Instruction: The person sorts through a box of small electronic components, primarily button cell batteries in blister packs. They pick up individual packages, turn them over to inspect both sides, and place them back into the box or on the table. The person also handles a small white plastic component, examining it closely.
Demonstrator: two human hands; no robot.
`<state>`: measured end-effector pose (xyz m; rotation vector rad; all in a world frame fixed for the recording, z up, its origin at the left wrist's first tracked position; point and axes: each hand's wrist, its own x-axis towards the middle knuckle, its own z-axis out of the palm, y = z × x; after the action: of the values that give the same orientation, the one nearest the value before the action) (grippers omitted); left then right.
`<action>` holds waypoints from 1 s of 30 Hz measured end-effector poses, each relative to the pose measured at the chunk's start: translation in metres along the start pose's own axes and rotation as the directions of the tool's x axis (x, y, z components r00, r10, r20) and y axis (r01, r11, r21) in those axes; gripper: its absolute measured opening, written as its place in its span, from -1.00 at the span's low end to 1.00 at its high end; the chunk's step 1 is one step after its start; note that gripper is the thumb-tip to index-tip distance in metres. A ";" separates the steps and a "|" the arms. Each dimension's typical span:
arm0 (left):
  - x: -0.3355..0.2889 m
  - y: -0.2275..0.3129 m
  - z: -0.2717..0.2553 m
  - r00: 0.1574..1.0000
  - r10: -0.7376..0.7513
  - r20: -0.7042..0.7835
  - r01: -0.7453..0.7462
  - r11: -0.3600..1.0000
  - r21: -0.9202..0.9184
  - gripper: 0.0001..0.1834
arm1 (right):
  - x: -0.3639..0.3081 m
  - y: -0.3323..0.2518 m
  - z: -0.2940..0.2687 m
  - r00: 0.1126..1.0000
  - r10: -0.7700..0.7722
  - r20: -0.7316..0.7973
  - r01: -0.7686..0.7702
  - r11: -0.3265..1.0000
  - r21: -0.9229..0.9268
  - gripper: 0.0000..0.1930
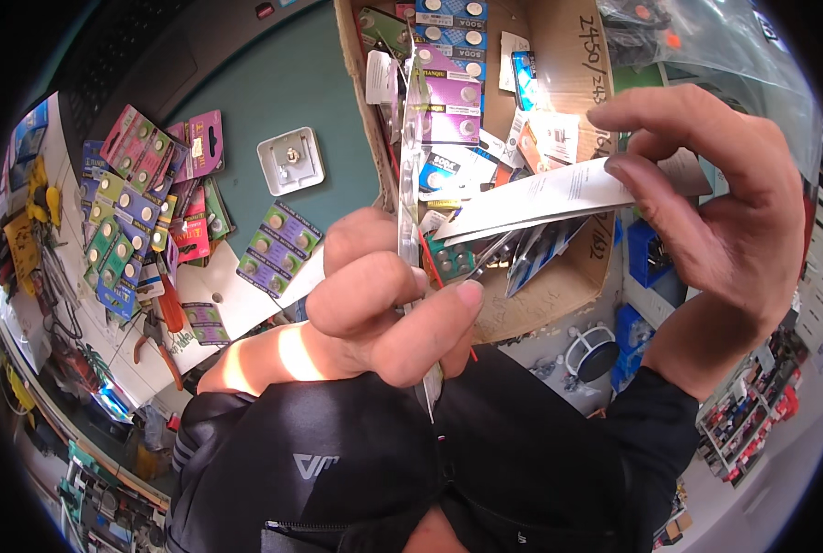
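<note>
My left hand (388, 309) is closed round thin cards (411, 175), probably button-cell blister packs, seen almost edge-on. They stand upright in front of the box, their lower end reaching my chest. My right hand (729, 189) pinches a white printed card (545, 198) between thumb and fingers, over the right part of the box. The card looks doubled or folded, and its other face is hidden. Behind both hands, the cardboard box (545, 300) holds several button-cell blister packs, among them a purple pack (453, 92) and a blue pack (525, 78).
Left on the green mat lie a purple-green battery pack (279, 249) and a small white tray (290, 161) with tiny metal parts. A heap of battery packs (125, 207), an orange-handled screwdriver (170, 304) and pliers (158, 359) lie further left. Clear plastic bags (706, 41) are at the back right.
</note>
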<state>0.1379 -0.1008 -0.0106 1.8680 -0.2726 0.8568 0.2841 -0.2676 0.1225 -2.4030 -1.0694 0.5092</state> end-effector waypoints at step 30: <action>0.003 -0.004 0.003 0.995 0.045 -0.087 -0.048 0.998 -0.028 -0.31 | 0.040 -0.003 0.023 0.887 -0.414 0.205 0.457 0.725 -0.515 -0.83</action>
<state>0.1437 -0.1006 -0.0121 1.7973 -0.2748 0.9579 0.2959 -0.2296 0.0987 -2.4575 -1.9823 0.1254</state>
